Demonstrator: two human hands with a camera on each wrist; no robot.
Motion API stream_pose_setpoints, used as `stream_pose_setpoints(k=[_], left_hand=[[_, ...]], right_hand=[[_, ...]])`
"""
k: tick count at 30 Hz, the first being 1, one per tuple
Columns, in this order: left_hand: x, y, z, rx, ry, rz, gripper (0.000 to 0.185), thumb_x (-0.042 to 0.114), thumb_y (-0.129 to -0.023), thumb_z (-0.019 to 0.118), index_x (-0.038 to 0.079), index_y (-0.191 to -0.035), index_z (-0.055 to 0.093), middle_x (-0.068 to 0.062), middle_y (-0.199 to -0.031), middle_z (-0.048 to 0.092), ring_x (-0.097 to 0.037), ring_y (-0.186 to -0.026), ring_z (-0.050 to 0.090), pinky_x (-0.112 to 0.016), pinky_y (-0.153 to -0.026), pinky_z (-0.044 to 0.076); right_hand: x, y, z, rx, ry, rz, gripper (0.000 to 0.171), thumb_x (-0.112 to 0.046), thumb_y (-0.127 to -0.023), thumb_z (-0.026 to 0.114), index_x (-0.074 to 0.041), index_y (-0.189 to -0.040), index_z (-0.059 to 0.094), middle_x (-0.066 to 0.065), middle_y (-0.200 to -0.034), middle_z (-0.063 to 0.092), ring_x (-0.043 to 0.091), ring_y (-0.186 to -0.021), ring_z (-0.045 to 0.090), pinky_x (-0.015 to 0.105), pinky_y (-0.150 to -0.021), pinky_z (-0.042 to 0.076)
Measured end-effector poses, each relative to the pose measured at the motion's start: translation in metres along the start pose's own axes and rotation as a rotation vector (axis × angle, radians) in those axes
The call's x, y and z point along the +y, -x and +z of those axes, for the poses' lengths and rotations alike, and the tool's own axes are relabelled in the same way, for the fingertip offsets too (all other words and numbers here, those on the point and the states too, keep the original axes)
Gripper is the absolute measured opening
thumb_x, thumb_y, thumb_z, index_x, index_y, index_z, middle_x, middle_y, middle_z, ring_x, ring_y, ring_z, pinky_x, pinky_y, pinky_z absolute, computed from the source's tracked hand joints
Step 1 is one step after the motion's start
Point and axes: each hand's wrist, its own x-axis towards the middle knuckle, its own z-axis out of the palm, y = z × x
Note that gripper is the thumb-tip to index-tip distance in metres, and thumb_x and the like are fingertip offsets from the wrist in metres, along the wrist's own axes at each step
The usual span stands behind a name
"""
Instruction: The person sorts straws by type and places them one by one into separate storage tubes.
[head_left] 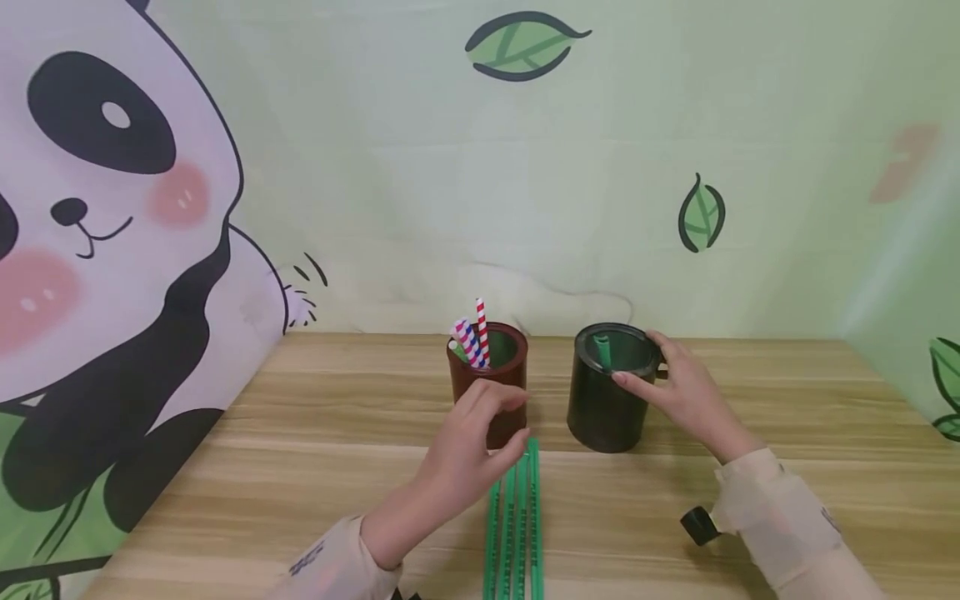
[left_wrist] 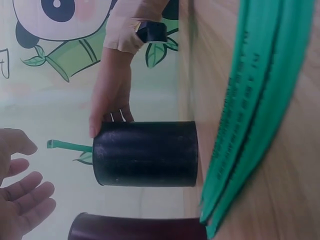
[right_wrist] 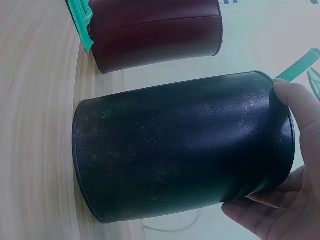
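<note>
My right hand [head_left: 697, 400] holds the upper part of a black cylindrical cup [head_left: 606, 421], which stands upright on the table. In the right wrist view, the thumb lies at the cup's rim and the other fingers curve round its far side. A green strip [head_left: 603, 348] stands inside this cup. My left hand [head_left: 457, 454], fingers bent and holding nothing, hovers in front of a dark red-brown cup [head_left: 513, 372] and partly hides it. Paper straws with stripes [head_left: 468, 340] lean in that cup. Below the left hand, several flat green strips [head_left: 522, 517] with black print lie side by side.
The wooden table [head_left: 337, 417] ends at a backdrop [head_left: 375, 192] with a panda and leaves printed on it. A thin cord [head_left: 555, 289] shows low on the backdrop, behind the cups. A small black device [head_left: 699, 526] is at the right sleeve.
</note>
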Motion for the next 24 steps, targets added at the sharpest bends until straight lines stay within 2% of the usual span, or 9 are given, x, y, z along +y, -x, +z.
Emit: stream_pose_setpoints(k=[5, 13, 18, 24], left_hand=[[-0.002, 0.011, -0.003, -0.028, -0.015, -0.019, 0.035, 0.008, -0.081, 0.074, 0.007, -0.112, 0.059, -0.005, -0.105, 0.060, -0.016, -0.098, 0.059, -0.027, -0.083, 0.054], [-0.004, 0.026, -0.004, -0.125, -0.002, -0.109, 0.038, 0.009, -0.079, 0.075, 0.006, -0.114, 0.059, -0.005, -0.104, 0.060, -0.015, -0.094, 0.059, -0.026, -0.081, 0.054], [-0.007, 0.036, -0.003, -0.194, -0.007, -0.233, 0.037, 0.011, -0.080, 0.074, 0.007, -0.113, 0.059, -0.004, -0.102, 0.059, -0.015, -0.089, 0.060, -0.025, -0.079, 0.054], [-0.010, 0.045, -0.002, -0.314, 0.003, -0.382, 0.037, 0.013, -0.080, 0.074, 0.009, -0.113, 0.057, -0.006, -0.101, 0.060, -0.017, -0.086, 0.060, -0.024, -0.072, 0.051]], right_hand=[[0.000, 0.000, 0.001, -0.007, -0.002, 0.009, 0.090, -0.050, -0.088, 0.062, 0.006, -0.148, 0.023, 0.033, -0.146, 0.034, 0.048, -0.128, 0.041, 0.062, -0.101, 0.040], [0.000, 0.001, 0.001, -0.015, -0.017, 0.013, 0.091, -0.051, -0.089, 0.061, 0.006, -0.148, 0.022, 0.033, -0.146, 0.033, 0.048, -0.128, 0.041, 0.061, -0.101, 0.041], [0.000, 0.000, 0.001, -0.019, -0.019, 0.016, 0.090, -0.050, -0.089, 0.061, 0.006, -0.148, 0.022, 0.033, -0.146, 0.033, 0.048, -0.128, 0.042, 0.060, -0.101, 0.041], [0.000, -0.001, 0.001, -0.014, -0.017, 0.006, 0.089, -0.047, -0.089, 0.062, 0.007, -0.148, 0.022, 0.034, -0.145, 0.034, 0.048, -0.126, 0.044, 0.059, -0.100, 0.043]])
